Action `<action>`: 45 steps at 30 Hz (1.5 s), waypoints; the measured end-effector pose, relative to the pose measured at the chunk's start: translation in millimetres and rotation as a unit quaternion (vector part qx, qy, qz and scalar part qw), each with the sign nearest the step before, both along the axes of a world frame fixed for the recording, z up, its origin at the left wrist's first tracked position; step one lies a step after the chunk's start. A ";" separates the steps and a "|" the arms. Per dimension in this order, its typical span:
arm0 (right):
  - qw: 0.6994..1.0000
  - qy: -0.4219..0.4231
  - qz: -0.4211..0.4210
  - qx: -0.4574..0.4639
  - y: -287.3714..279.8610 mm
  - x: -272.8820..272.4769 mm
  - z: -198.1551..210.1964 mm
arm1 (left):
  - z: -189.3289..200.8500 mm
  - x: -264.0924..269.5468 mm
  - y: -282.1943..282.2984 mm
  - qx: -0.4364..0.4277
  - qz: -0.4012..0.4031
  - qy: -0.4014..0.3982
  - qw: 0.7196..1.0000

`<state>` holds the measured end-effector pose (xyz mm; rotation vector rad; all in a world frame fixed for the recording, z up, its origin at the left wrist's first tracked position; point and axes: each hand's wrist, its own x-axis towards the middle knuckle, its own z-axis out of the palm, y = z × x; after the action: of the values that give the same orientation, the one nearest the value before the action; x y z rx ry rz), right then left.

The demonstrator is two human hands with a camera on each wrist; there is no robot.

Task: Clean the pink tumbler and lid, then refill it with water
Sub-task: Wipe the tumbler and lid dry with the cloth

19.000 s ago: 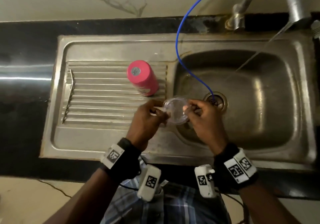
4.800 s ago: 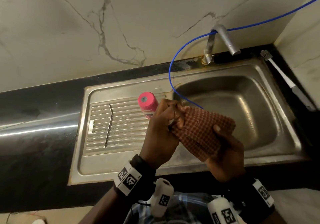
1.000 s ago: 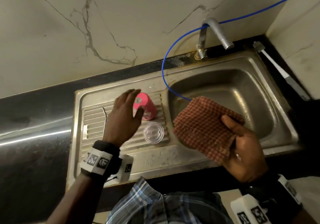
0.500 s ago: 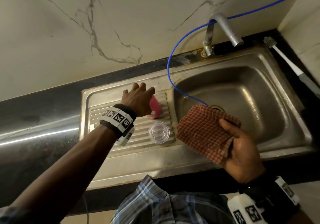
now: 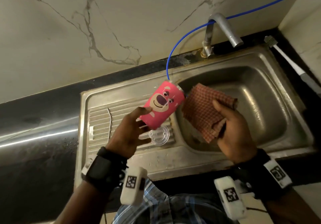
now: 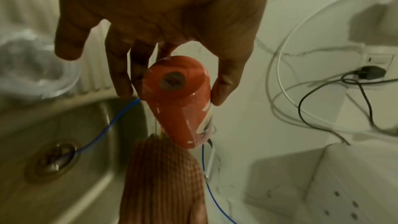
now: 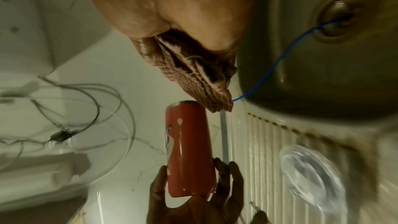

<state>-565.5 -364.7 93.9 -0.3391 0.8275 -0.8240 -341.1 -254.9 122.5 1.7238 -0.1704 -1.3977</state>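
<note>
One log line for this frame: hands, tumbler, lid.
left hand: holds pink tumbler tilted above drainboard | right hand: holds checked cloth beside tumbler mouth | clear lid: lying on drainboard

The sink [image 5: 251, 102] is brushed steel with a dull sheen, and its draining board [image 5: 125, 112], left of the basin, is ribbed. The tumbler [image 5: 161, 105] above that board has a smooth, glossy pink skin. The lid [image 5: 159, 135] on the board is clear plastic. The cloth [image 5: 201, 112] over the basin is coarse checked weave with frayed edges.
</note>
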 end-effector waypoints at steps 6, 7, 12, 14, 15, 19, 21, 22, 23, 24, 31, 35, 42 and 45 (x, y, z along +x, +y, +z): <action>0.951 0.051 0.080 -0.294 -17.0 45.9 29.2 | 10.5 -33.7 -4.0 -0.093 -0.003 -0.022 0.995; 0.938 0.070 0.092 -0.326 -15.8 51.3 33.9 | 13.3 -34.4 -5.9 -0.107 -0.002 -0.039 0.993; 0.842 0.209 0.169 -0.468 -0.1 64.2 56.1 | 23.4 -38.1 -7.8 -0.153 0.011 -0.069 0.986; 0.788 0.243 0.182 -0.536 5.5 64.5 53.6 | 22.5 -38.7 -7.9 -0.173 0.037 -0.058 0.982; 0.770 0.240 0.184 -0.562 10.3 63.0 51.2 | 21.7 -38.4 -8.5 -0.182 0.055 -0.046 0.981; 0.751 0.192 0.229 -0.589 39.6 43.9 35.6 | 22.0 -31.6 -11.0 -0.195 0.113 -0.017 0.974; 0.752 0.183 0.247 -0.583 52.5 30.0 28.8 | 24.8 -28.5 -10.7 -0.194 0.111 -0.016 0.975; 0.750 0.196 0.248 -0.581 57.5 24.0 26.7 | 25.9 -28.1 -10.7 -0.194 0.104 -0.017 0.975; 0.748 0.216 0.240 -0.580 60.6 19.6 24.3 | 26.9 -28.5 -10.6 -0.193 0.096 -0.017 0.976; 0.746 0.233 0.230 -0.580 61.9 17.8 24.4 | 27.7 -29.8 -10.9 -0.192 0.087 -0.015 0.977; 0.772 0.236 0.156 -0.570 25.7 40.9 63.6 | 26.9 -49.1 -1.6 -0.213 0.024 -0.001 0.977; 0.822 0.200 0.130 -0.517 18.9 54.3 71.0 | 29.5 -56.1 -1.6 -0.240 0.047 0.001 0.970; 0.793 0.252 0.177 -0.525 52.8 44.1 47.4 | 37.5 -51.1 -18.4 -0.254 0.138 -0.026 0.957; 0.759 0.278 0.181 -0.560 53.1 39.9 48.7 | 38.4 -50.8 -23.7 -0.246 0.116 -0.039 0.961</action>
<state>-525.5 -311.6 142.7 -1.8391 0.6730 -0.7713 -391.9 -278.7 161.0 1.3327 -0.3195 -1.0100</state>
